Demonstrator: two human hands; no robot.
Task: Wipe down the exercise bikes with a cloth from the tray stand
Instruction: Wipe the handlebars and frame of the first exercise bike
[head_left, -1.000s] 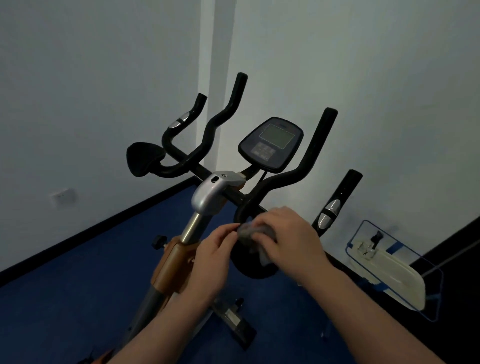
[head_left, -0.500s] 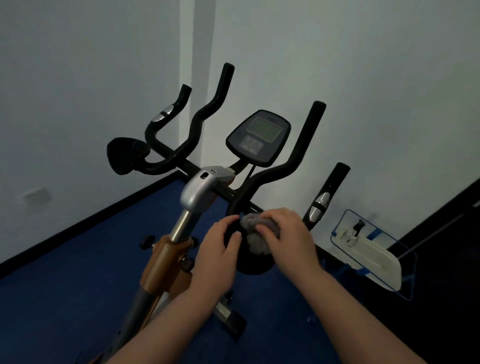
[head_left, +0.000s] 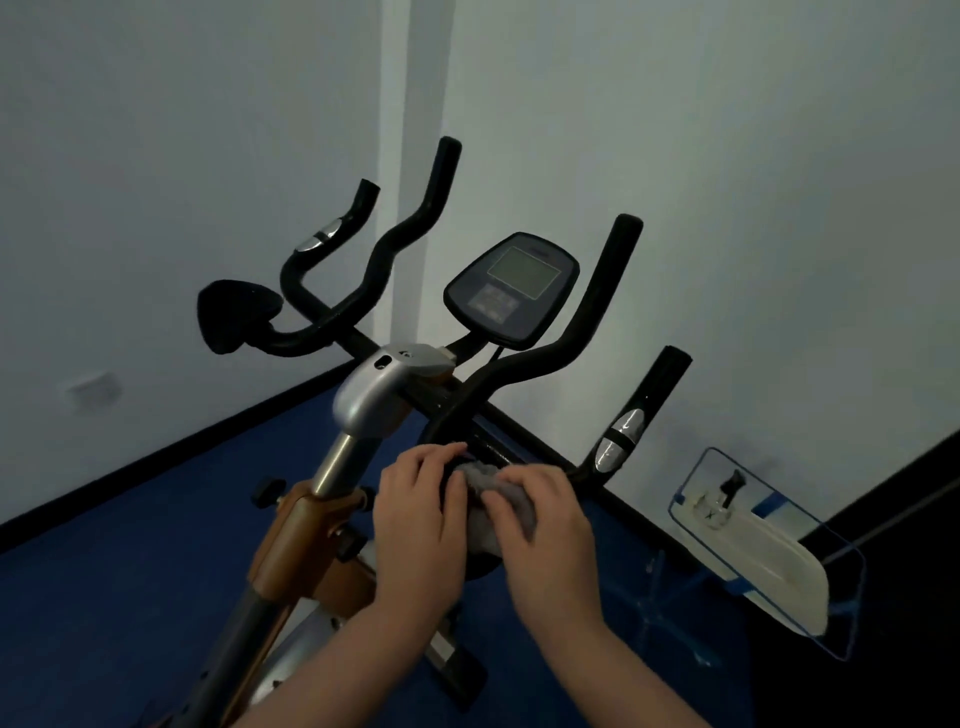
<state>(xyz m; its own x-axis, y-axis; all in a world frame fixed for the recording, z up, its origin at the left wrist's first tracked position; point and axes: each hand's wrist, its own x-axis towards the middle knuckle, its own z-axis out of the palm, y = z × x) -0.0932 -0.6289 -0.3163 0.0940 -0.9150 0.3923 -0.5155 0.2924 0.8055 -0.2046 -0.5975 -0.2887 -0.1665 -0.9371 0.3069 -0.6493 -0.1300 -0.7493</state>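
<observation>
An exercise bike with black handlebars (head_left: 519, 364), a dark console (head_left: 511, 288) and a silver stem cap (head_left: 376, 384) stands in the room's corner. A small grey cloth (head_left: 488, 480) is pressed against the black elbow pad on the near right side of the handlebars. My right hand (head_left: 545, 535) covers the cloth and grips it. My left hand (head_left: 421, 525) holds the left edge of that pad, its fingers curled around it. Most of the pad is hidden under both hands.
A second black elbow pad (head_left: 234, 312) sticks out at the left. A flat mop head (head_left: 763, 556) with a blue frame leans on the floor by the right wall. Blue floor surrounds the bike; white walls meet just behind it.
Both hands stay on the near elbow pad with the cloth, and my right hand has shifted slightly over it. My head has turned a little, so the bike shifts in view.
</observation>
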